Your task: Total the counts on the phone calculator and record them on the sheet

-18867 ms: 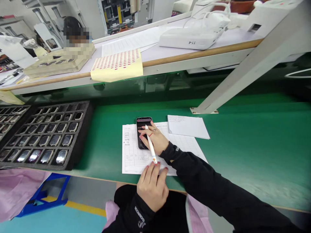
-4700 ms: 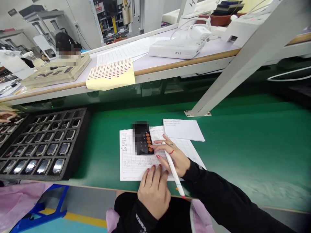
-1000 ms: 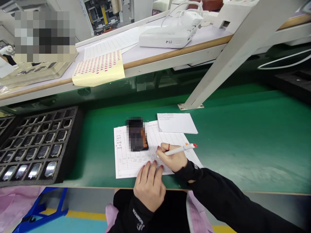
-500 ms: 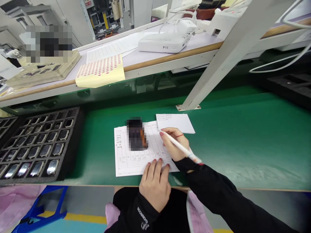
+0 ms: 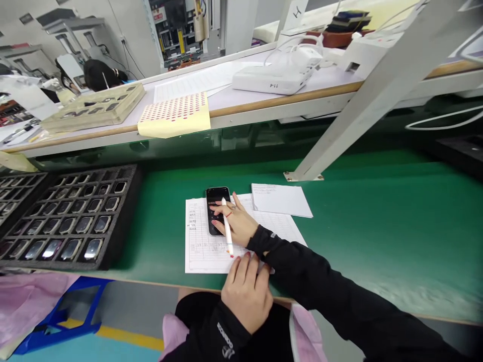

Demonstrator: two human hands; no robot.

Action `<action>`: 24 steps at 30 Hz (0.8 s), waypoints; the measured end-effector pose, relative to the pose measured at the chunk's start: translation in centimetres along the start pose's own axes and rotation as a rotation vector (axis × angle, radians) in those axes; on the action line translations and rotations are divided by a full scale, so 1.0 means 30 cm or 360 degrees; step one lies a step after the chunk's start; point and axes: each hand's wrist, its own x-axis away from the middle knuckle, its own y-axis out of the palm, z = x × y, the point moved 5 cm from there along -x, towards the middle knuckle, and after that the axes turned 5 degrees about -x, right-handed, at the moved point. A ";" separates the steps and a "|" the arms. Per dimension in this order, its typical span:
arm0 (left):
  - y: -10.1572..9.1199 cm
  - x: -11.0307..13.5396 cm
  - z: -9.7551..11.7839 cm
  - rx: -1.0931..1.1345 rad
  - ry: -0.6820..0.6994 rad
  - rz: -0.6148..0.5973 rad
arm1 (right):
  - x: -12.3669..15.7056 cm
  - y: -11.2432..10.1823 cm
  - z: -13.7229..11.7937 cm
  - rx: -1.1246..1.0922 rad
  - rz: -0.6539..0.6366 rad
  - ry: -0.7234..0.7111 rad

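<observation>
A printed form with a handwritten grid lies on the green bench. On its upper part rests a black smartphone, its dark screen showing what looks like a calculator. My right hand is over the phone, fingers at the screen, with a white pen held among them. The pen's red-marked end points toward me. My left hand lies flat on the form's lower edge, fingers stretched out. A small white notepad with writing at its top left overlaps the form's upper right.
Black foam trays of watch-like screens stand at the left. A white slanted post is bolted to the bench. On the raised shelf are a yellow sticker sheet, a white power strip and a clear box. A person's head shows beyond.
My right hand has moved left from the form onto the phone, still holding the pen. My left hand stays on the form. The view has shifted slightly.
</observation>
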 end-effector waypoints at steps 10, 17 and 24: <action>-0.002 -0.002 -0.001 0.0006 -0.0005 0.0021 | 0.016 0.012 -0.004 -0.0031 0.0001 0.0045; 0.000 -0.003 0.001 0.0013 -0.0005 0.0023 | 0.023 0.023 -0.003 -0.0062 0.0003 0.0062; -0.003 -0.003 0.003 0.0010 -0.0004 0.0012 | 0.032 0.000 0.003 -0.0147 0.0120 0.0035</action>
